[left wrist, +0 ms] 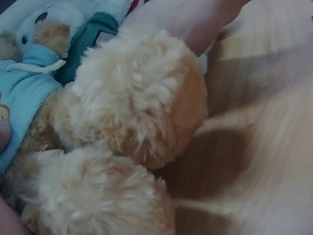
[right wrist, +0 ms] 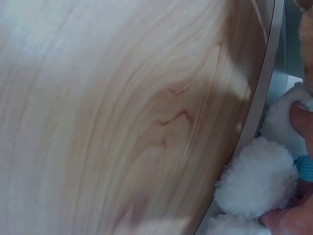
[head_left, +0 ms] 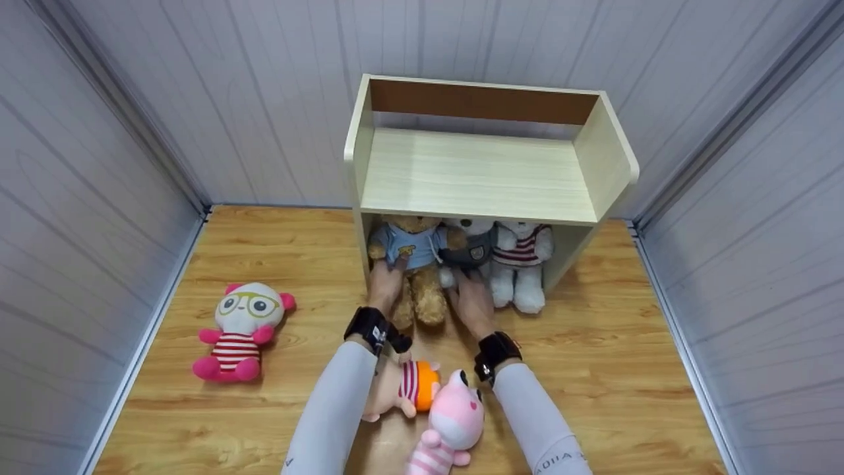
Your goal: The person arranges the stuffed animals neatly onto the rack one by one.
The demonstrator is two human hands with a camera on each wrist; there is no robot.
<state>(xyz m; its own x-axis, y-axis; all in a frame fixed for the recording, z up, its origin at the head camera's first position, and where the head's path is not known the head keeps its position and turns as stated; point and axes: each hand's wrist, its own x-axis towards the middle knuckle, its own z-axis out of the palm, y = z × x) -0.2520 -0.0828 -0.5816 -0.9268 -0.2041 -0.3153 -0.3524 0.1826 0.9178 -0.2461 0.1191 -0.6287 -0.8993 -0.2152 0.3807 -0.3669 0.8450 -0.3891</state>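
Observation:
A brown teddy bear (head_left: 429,298) in a light blue hoodie sits at the left of the shelf's lower compartment. My left hand (head_left: 384,285) grips its side, thumb over the hoodie; the furry feet (left wrist: 142,98) fill the left wrist view. Beside it is a white plush bear (head_left: 476,252) in grey clothing. My right hand (head_left: 473,302) holds this one low down, with fingers and thumb around its white fur (right wrist: 257,176) in the right wrist view. Another white plush toy (head_left: 521,287), in a red-striped top, sits at the right. The shelf board hides the toys' heads partly.
The two-tier wooden shelf (head_left: 481,175) stands by the back wall. A pink-and-white plush panda (head_left: 241,330) with glasses lies on the wood floor (head_left: 593,369) at left. Between my forearms lie an orange-and-striped plush toy (head_left: 419,386) and a pink plush frog (head_left: 455,412).

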